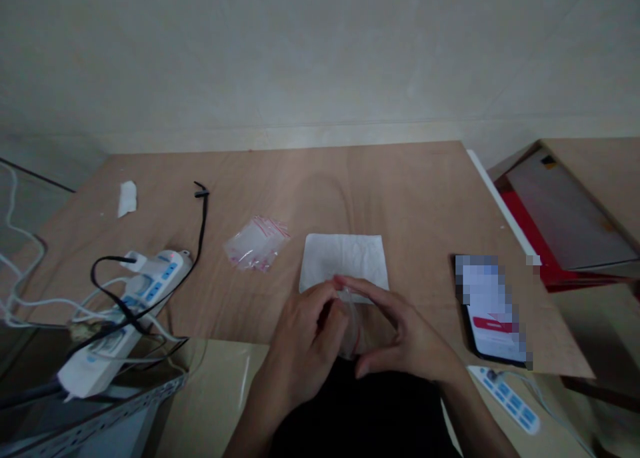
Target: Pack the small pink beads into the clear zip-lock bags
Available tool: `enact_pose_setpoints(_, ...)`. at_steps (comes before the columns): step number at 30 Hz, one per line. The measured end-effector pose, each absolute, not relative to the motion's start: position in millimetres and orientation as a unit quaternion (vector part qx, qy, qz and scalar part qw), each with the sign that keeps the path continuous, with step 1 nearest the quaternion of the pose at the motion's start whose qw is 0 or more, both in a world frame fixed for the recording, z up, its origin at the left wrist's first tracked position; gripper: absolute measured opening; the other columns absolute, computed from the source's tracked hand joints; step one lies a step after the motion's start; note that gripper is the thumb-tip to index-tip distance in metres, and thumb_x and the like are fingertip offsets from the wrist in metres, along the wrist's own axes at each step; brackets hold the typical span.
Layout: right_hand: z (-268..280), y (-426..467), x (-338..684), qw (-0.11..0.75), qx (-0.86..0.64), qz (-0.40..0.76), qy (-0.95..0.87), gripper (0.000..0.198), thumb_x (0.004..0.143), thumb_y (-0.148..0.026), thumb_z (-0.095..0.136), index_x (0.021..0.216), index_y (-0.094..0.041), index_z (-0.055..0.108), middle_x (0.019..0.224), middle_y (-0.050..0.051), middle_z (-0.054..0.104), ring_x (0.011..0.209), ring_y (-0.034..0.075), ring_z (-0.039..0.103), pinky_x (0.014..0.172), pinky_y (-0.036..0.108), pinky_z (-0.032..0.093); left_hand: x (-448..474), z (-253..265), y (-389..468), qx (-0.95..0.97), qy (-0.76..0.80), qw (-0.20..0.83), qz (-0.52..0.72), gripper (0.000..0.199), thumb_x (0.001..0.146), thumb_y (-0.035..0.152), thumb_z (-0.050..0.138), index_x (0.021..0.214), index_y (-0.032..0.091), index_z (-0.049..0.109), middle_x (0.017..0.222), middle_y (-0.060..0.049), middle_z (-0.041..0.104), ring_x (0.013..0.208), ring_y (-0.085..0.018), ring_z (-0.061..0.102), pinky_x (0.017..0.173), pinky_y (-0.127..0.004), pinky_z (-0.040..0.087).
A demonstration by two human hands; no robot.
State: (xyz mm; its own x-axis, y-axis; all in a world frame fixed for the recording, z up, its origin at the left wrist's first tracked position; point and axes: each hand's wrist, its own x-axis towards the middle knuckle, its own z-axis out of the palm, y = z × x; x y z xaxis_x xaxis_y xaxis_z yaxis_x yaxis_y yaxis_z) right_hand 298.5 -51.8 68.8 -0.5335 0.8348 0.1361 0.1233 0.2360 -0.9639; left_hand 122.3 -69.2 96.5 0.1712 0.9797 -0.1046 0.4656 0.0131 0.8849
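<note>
A small clear zip bag (pixel 351 331) with a red line along it is between my two hands, close to the table's front edge. My left hand (pixel 307 341) is closed on the bag, its thumb and fingers bent in at the bag's left side. On the other side my right hand (pixel 407 335) has its thumb and index finger spread wide around the bag; its index fingertip meets my left fingertips at the top. A folded white tissue (pixel 345 255) lies just beyond my hands. Left of it rests a pile of clear zip bags (pixel 257 243) with red strips.
A phone (pixel 493 318) with a lit screen lies at the right. At the left, a white power strip (pixel 165 271) is tangled with cables. A black strap (pixel 203 225) and a white scrap (pixel 127 198) lie farther back. Another power strip (pixel 510 398) sits below the table's right front edge.
</note>
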Motion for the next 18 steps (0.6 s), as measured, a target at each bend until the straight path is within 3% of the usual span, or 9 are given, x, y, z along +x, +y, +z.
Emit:
enact_pose_setpoints(2,64.9,-51.2,298.3,0.352,-0.327,0.536,-0.694,0.086,0.057,-0.040,0.090,0.136,-0.030,0.055,0.131,0.009,0.065,0.122,0.026,0.061,0.104,0.045,0.050,122.9,96.3,-69.0,0.621,0.568,0.445,0.306,0.026,0.092,0.029,0.041,0.069,0.021,0.050,0.064,0.002,0.053,0.059,-0.013,0.050,0.056,-0.026,0.033)
enact_pose_setpoints(4,60.4,-51.8,294.9,0.381,-0.340,0.534,-0.674,0.081,0.056,-0.038,0.090,0.130,-0.028,0.059,0.124,0.008,0.068,0.116,0.026,0.064,0.101,0.043,0.052,123.4,96.5,-69.3,0.607,0.575,0.455,0.306,0.029,0.093,0.032,0.042,0.067,0.021,0.049,0.062,0.003,0.051,0.058,-0.013,0.049,0.055,-0.026,0.032)
enact_pose_setpoints(9,50.3,-57.4,287.4,0.440,-0.345,0.543,-0.627,0.052,0.068,-0.034,0.083,0.116,-0.026,0.065,0.106,0.005,0.072,0.098,0.021,0.069,0.085,0.036,0.056,124.1,93.4,-69.6,0.564,0.589,0.479,0.326,0.036,0.091,0.040,0.047,0.061,0.020,0.047,0.056,0.004,0.043,0.054,-0.012,0.041,0.051,-0.026,0.028)
enact_pose_setpoints(12,51.2,-54.1,291.2,0.449,-0.363,0.519,-0.630,0.045,0.073,-0.034,0.079,0.115,-0.025,0.065,0.102,0.005,0.073,0.095,0.021,0.069,0.084,0.035,0.056,125.8,82.4,-65.8,0.474,0.609,0.480,0.417,0.038,0.088,0.040,0.050,0.057,0.021,0.041,0.055,0.004,0.037,0.054,-0.011,0.037,0.052,-0.025,0.029)
enact_pose_setpoints(15,65.9,-37.5,297.9,0.393,-0.378,0.460,-0.701,0.036,0.080,-0.033,0.074,0.113,-0.023,0.066,0.098,0.004,0.072,0.090,0.018,0.068,0.080,0.032,0.055,130.2,67.3,-55.6,0.308,0.584,0.543,0.519,0.033,0.086,0.042,0.049,0.063,0.019,0.053,0.063,0.001,0.051,0.062,-0.013,0.049,0.062,-0.025,0.040)
enact_pose_setpoints(18,90.9,-11.0,298.3,0.236,-0.339,0.331,-0.848,0.033,0.082,-0.033,0.072,0.114,-0.023,0.068,0.099,0.006,0.070,0.087,0.019,0.068,0.075,0.032,0.054,138.8,56.5,-41.3,0.129,0.503,0.689,0.506,0.037,0.092,0.042,0.040,0.078,0.016,0.063,0.075,-0.005,0.064,0.071,-0.016,0.061,0.071,-0.029,0.048)
